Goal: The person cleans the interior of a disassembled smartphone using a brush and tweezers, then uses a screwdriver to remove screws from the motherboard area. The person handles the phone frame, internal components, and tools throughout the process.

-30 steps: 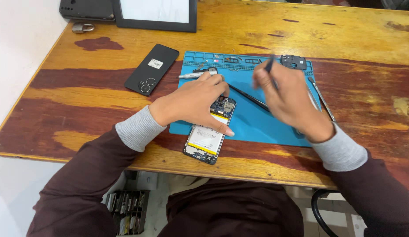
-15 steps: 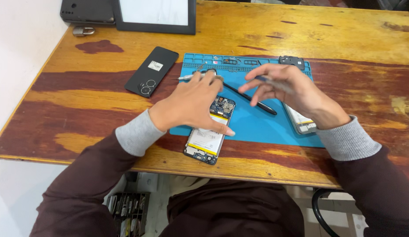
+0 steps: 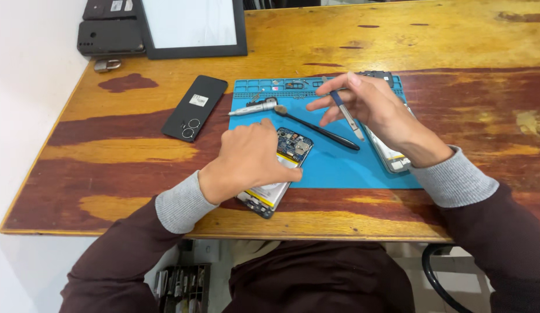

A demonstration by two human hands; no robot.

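Observation:
My left hand (image 3: pixel 251 157) presses flat on an opened phone (image 3: pixel 280 168) whose circuit board and battery show; the phone lies over the near edge of a blue work mat (image 3: pixel 339 165). My right hand (image 3: pixel 368 107) hovers above the mat and pinches thin metal tweezers (image 3: pixel 346 114), tips pointing down toward me. Just under that hand lies a black brush (image 3: pixel 316 127), and a silver screwdriver (image 3: pixel 254 108) rests at the mat's far left. A phone frame or screen part (image 3: pixel 389 155) is partly hidden beneath my right wrist.
A black phone back cover (image 3: pixel 194 108) lies left of the mat on the wooden table (image 3: pixel 136 150). A framed white panel (image 3: pixel 191 26) and dark devices (image 3: pixel 110 36) sit at the far left corner. Small parts (image 3: pixel 380 75) lie in the mat's far compartments.
My right hand came back from the mat's far right toward the middle, now holding tweezers upright. My left hand stayed on the opened phone.

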